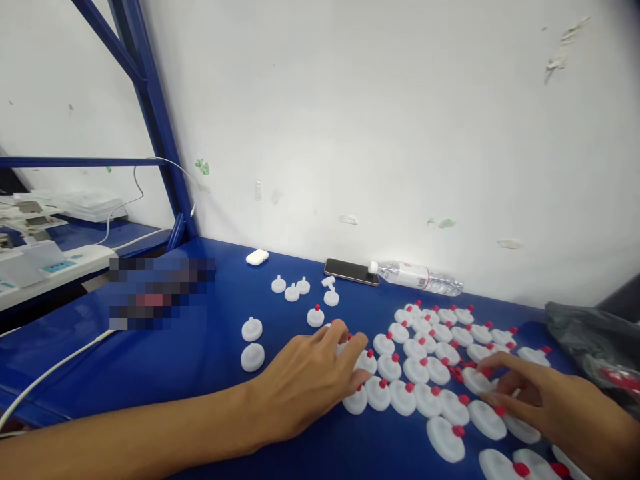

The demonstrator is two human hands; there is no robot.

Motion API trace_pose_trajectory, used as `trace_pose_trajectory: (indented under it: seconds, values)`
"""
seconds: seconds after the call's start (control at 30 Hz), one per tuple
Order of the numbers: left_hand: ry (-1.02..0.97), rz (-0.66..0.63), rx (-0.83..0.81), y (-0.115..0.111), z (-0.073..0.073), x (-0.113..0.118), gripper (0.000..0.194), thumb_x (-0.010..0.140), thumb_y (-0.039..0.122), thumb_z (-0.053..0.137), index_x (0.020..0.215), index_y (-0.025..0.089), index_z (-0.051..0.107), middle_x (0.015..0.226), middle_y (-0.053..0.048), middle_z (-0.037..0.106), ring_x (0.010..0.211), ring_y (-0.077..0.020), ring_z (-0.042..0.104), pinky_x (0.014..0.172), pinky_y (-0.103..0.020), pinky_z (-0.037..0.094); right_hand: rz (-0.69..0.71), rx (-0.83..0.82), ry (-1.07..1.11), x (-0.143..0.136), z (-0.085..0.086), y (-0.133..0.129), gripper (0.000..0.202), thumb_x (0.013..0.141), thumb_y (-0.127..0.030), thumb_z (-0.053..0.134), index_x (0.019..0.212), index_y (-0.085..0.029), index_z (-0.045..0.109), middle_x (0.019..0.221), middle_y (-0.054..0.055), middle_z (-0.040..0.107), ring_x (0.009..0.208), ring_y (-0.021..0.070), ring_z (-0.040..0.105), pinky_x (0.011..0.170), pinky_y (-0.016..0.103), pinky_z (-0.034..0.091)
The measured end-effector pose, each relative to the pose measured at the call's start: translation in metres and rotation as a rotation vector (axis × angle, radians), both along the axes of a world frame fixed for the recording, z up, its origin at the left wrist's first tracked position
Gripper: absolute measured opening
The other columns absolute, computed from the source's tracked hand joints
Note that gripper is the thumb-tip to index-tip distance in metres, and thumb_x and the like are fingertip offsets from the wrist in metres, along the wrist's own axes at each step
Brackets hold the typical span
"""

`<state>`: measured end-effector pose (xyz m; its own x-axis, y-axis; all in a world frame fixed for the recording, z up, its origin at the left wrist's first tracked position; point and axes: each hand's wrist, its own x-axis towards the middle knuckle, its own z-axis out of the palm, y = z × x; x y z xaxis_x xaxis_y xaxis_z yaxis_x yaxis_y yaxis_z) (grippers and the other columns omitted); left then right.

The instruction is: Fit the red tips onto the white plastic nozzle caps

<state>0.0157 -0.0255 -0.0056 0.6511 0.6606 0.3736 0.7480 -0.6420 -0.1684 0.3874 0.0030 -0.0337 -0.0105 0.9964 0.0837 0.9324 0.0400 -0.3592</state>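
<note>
Many white discs (402, 398) with red-capped tips lie in rows on the blue table (210, 373), at the centre and right. My left hand (320, 367) rests over the left end of these rows, its fingers curled over white discs with red caps, partly hiding them. My right hand (535, 393) is at the right, with thumb and index finger closed around a white disc (477, 381) near its red tip. Just behind my left hand sits a single red-capped disc (315, 316). Plain white discs without red caps (253, 357) stand left of my left hand and farther back.
Along the wall lie a white case (257, 257), a phone (352, 271) and a clear bottle (417, 276). A dark plastic bag (580, 333) is at the right edge. A blue metal frame (155, 120), a power strip (60, 270) and a white cable (55, 370) are at the left.
</note>
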Motion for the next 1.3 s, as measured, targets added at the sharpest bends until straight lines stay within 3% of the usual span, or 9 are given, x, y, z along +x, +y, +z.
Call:
trace_pose_trajectory:
  seconds: [0.1,0.27,0.43,0.57,0.7,0.8,1.07,1.17,1.3]
  values:
    - [-0.035,-0.086,0.012,0.001,-0.002,0.001,0.024,0.111,0.039,0.044,0.118,0.018,0.051,0.111,-0.011,0.067,0.087,-0.0262,0.075,0.054,-0.036,0.064,-0.027,-0.123,0.028,-0.012,0.016,-0.004,0.034,0.072,-0.05,0.059,0.096,-0.032,0.078,0.075,0.004,0.079,0.064,0.0269,0.074,0.058,0.035,0.053]
    - [-0.055,-0.163,-0.038,-0.001,0.001,0.0,0.019,0.106,0.033,0.054,0.12,0.022,0.048,0.106,-0.007,0.065,0.07,-0.0222,0.071,0.048,-0.035,0.062,-0.039,-0.071,0.014,-0.015,0.031,-0.011,0.035,0.074,-0.047,0.06,0.1,-0.033,0.077,0.082,0.002,0.08,0.069,0.0256,0.075,0.063,0.034,0.054]
    - [-0.042,-0.216,-0.098,-0.003,0.004,-0.001,0.032,0.103,0.035,0.061,0.127,0.027,0.043,0.104,-0.003,0.063,0.062,-0.0192,0.067,0.049,-0.033,0.06,-0.148,0.019,0.014,0.01,0.033,-0.026,0.033,0.076,-0.061,0.061,0.088,-0.035,0.078,0.084,0.008,0.082,0.076,0.0316,0.077,0.067,0.041,0.058]
    - [-0.155,-0.28,-0.039,-0.001,0.001,-0.002,0.019,0.11,0.037,0.044,0.125,0.027,0.043,0.098,-0.001,0.063,0.06,-0.0181,0.067,0.046,-0.03,0.056,-0.219,0.027,0.01,0.038,0.032,-0.044,0.034,0.076,-0.062,0.064,0.09,-0.034,0.08,0.082,0.007,0.082,0.074,0.0329,0.078,0.066,0.042,0.06]
    - [-0.247,-0.295,0.042,0.003,-0.007,-0.002,0.028,0.114,0.041,0.025,0.124,0.027,0.046,0.097,-0.001,0.065,0.061,-0.0179,0.068,0.046,-0.03,0.053,-0.207,-0.097,0.058,0.058,0.034,-0.053,0.037,0.073,-0.059,0.071,0.096,-0.033,0.084,0.09,0.007,0.085,0.085,0.0351,0.08,0.074,0.042,0.063]
    - [-0.32,-0.3,0.06,0.006,-0.014,-0.003,0.031,0.113,0.045,0.027,0.126,0.026,0.049,0.097,-0.001,0.064,0.065,-0.0172,0.069,0.048,-0.029,0.05,-0.19,-0.181,0.078,0.061,0.039,-0.055,0.039,0.074,-0.06,0.071,0.098,-0.033,0.085,0.098,0.007,0.085,0.091,0.0363,0.08,0.077,0.042,0.063]
    - [-0.392,-0.347,0.025,0.01,-0.018,-0.006,0.024,0.112,0.041,0.038,0.114,0.026,0.056,0.095,0.0,0.06,0.065,-0.0124,0.061,0.052,-0.025,0.041,-0.253,0.062,-0.02,0.027,0.058,-0.054,0.042,0.084,-0.06,0.058,0.093,-0.029,0.084,0.094,0.008,0.085,0.084,0.0349,0.079,0.072,0.042,0.059]
    - [-0.401,-0.334,-0.017,0.01,-0.018,-0.005,0.023,0.111,0.04,0.038,0.107,0.026,0.056,0.092,0.001,0.059,0.063,-0.0124,0.057,0.052,-0.025,0.039,-0.136,0.115,0.011,-0.004,0.066,-0.042,0.03,0.089,-0.05,0.058,0.09,-0.029,0.081,0.085,0.005,0.084,0.076,0.0294,0.077,0.067,0.037,0.056]
    - [-0.439,-0.305,-0.076,0.01,-0.017,-0.006,0.016,0.106,0.031,0.042,0.101,0.026,0.055,0.093,0.0,0.059,0.069,-0.0141,0.059,0.053,-0.025,0.038,0.111,0.068,0.066,-0.042,0.062,-0.025,0.021,0.091,-0.032,0.06,0.087,-0.028,0.081,0.092,0.004,0.084,0.083,0.0265,0.077,0.075,0.034,0.056]
